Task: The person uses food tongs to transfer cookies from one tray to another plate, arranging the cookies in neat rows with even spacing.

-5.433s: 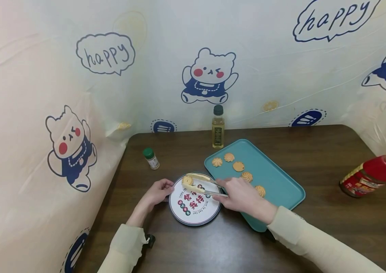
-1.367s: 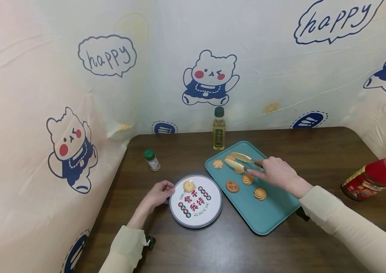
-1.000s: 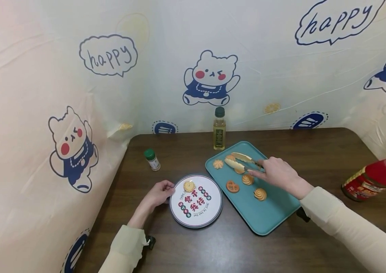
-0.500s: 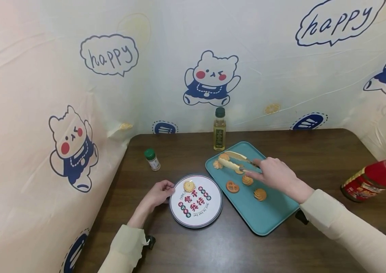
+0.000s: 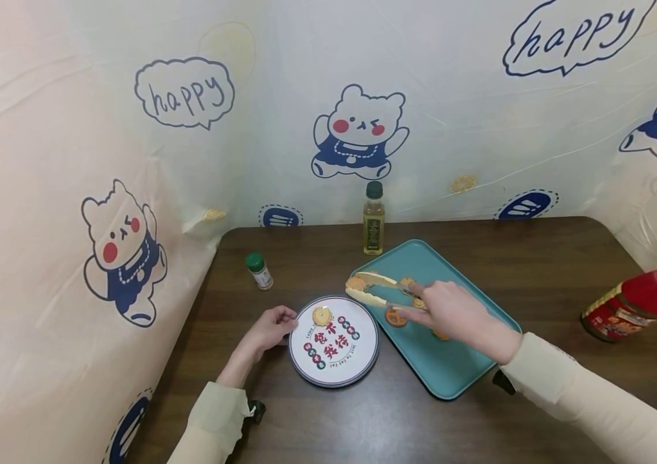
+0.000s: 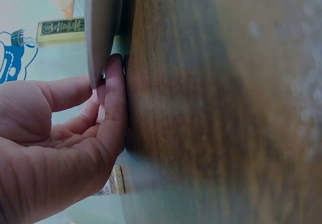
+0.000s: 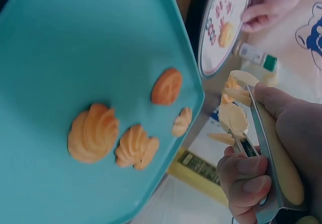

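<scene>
My left hand (image 5: pixel 271 328) pinches the rim of a white plate (image 5: pixel 345 364) with red lettering. In the left wrist view the thumb lies on the rim's edge and a finger reaches beneath it. One round cookie (image 5: pixel 322 316) lies on the plate. My right hand (image 5: pixel 450 314) grips food tongs (image 5: pixel 386 303) with cream-coloured tips. Between those tips is a swirled cookie (image 5: pixel 356 283), raised over the tray's left edge close to the plate. The teal tray (image 5: pixel 450 374) holds several more cookies, among them a pretzel-shaped one (image 5: pixel 394 317); hand and tongs partly hide some.
Behind the tray stands an oil bottle (image 5: pixel 373 222) with a dark cap. A small green-capped shaker (image 5: pixel 259 272) is back left of the plate. At the far right is a red squeeze bottle (image 5: pixel 632 301) with a yellow top. A printed cloth hangs around the wooden table (image 5: pixel 316 425).
A cookie held over the plate in the tongs was released there. The tongs went to the tray's back, took hold of a swirled cookie, and have moved left towards the plate. My left hand stayed put.
</scene>
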A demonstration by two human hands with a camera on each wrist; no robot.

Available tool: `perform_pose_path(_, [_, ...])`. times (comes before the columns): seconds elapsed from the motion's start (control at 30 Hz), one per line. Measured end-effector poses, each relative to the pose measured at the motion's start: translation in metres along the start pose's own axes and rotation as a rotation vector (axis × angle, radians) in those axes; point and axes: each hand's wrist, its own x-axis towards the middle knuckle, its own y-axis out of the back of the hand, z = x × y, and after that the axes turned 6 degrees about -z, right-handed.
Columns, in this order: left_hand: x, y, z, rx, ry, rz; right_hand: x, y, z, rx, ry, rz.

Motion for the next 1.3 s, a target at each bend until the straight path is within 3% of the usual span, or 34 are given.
perform_pose_path(0.57, [0.002,-0.001,-0.001,-0.025,0.019,0.005,-0.004,-0.029,-0.017,-0.101,0.096,-0.004])
perform_pose_path(1.3, [0.001,-0.001,-0.001,-0.014,0.023,0.006,-0.005,-0.032,-0.024,-0.094,0.034,-0.058])
